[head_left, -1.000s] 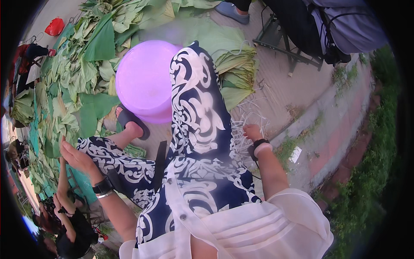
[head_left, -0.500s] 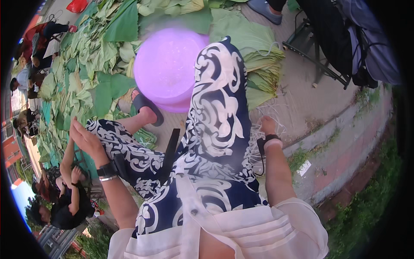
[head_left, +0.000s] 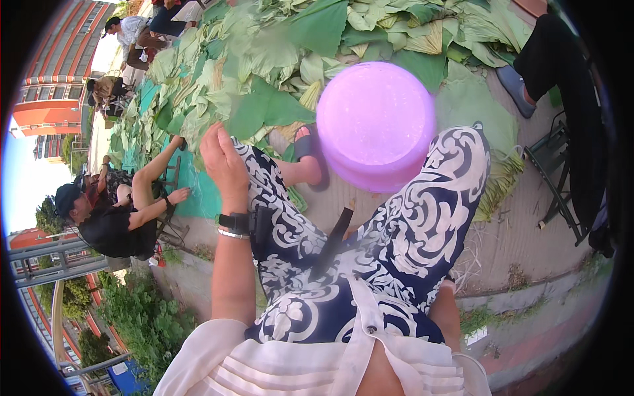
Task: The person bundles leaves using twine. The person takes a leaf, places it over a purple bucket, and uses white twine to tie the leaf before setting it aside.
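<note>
My left hand [head_left: 224, 160] is raised beside my left knee, its fingers stretched out and nothing visible in it. A dark band and a pale bracelet circle that wrist. Of my right arm [head_left: 447, 315] only the forearm shows; the hand is hidden behind my right thigh in patterned trousers [head_left: 416, 218]. Beyond my knees sits a round purple plastic basin [head_left: 375, 119], touched by neither hand. My left foot, in a dark slipper [head_left: 316, 158], rests beside it. A dark flat strip [head_left: 332, 244] juts up between my thighs.
Large green leaves [head_left: 264, 105] lie heaped beyond and left of the basin, with a fanned stack [head_left: 492, 191] at its right. A person in black [head_left: 119, 224] sits at left; others are farther off. Another person's leg [head_left: 561, 72] and a folding stool [head_left: 555, 178] stand at right.
The view has swung left, so the basin and leaves appear farther right. My right hand, seen beside my thigh before, is now hidden behind it. My left hand stays raised with fingers extended.
</note>
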A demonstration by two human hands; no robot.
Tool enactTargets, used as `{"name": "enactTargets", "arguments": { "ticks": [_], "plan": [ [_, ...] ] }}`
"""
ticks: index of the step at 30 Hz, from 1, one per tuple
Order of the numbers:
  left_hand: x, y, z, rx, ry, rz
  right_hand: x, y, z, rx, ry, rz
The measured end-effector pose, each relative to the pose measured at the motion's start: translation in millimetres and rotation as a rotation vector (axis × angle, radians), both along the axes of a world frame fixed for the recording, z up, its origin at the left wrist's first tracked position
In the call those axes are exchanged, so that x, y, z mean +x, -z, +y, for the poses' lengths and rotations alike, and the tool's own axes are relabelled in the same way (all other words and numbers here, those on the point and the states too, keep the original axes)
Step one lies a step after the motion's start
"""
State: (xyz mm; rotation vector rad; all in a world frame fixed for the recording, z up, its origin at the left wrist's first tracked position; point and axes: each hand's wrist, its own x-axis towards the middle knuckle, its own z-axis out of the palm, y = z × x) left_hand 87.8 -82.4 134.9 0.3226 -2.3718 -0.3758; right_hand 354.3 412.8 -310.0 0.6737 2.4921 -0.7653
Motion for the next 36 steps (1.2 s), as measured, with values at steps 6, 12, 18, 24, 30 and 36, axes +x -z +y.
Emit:
{"name": "enactTargets", "arguments": {
  "ticks": [6,12,18,24,30,36],
  "plan": [
    [-2,2,2,0.038,0.02,0.053,-1,6,24,-0.395,0.437,0.206],
    [-2,6,2,0.12,0.028,0.054,9,10,46,-0.205,0.406,0.379],
    [3,-3,3,0.152,0.016,0.112,4,8,35,-0.627,0.682,0.287],
    [23,-5,-13,0.182,-0.021,0.134,-27,-3,30,-0.626,0.546,0.207],
    [13,2,0,0.315,-0.034,0.155,-105,-119,36,-0.543,0.447,0.248],
    [8,8,-4,0.358,0.01,0.283,-170,-176,23,-0.472,0.373,0.325]
  ]
}}
